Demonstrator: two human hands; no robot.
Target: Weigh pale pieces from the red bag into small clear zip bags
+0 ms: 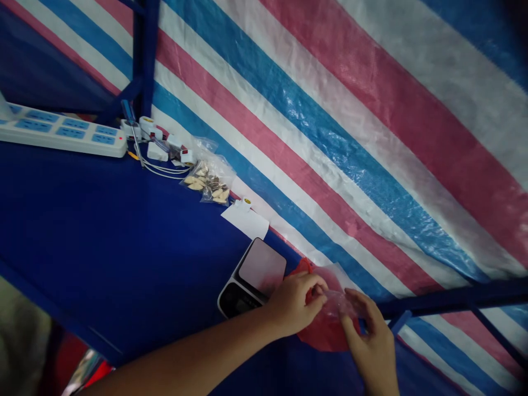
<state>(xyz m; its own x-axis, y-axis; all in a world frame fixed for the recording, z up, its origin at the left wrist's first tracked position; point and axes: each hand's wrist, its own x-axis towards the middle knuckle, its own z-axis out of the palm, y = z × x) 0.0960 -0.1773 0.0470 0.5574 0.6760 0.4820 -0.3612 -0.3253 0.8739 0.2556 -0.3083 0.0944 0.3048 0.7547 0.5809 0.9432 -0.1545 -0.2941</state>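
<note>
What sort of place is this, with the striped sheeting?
Probably a makeshift weighing and packing station: a digital scale and a power strip sit on a blue table against striped tarpaulin, beside a clear plastic bag of pale pieces.

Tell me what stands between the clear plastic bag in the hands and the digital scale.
Only the left hand stands there, pinching the clear plastic bag on the side toward the digital scale. The red plastic lies under the bag beside the scale; nothing visible sits on the scale's platform.
</note>
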